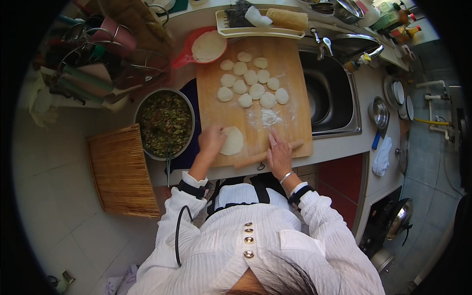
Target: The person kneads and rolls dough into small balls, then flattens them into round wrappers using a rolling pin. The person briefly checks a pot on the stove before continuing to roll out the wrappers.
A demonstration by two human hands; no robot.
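Note:
A flat round dough wrapper (233,141) lies near the front left of a wooden board (210,110). At its left edge is my left hand (212,140), fingers curled and pinching the rim. My right hand (280,153) presses on a wooden rolling pin (252,159), fingers pointing away from me. The pin slants along the board's front edge, its middle hidden beneath my palm. Several small flattened dough pieces (257,91) are spread over the far half of the board. Just in front of them is a patch of loose flour (270,117).
A metal bowl of chopped filling (164,123) with a utensil stands left of the board, beside a woven reed tray (121,173). A red scoop of flour (209,46) is behind. To the right are a steel sink (332,99), a ladle (378,110) and a white cloth (382,156).

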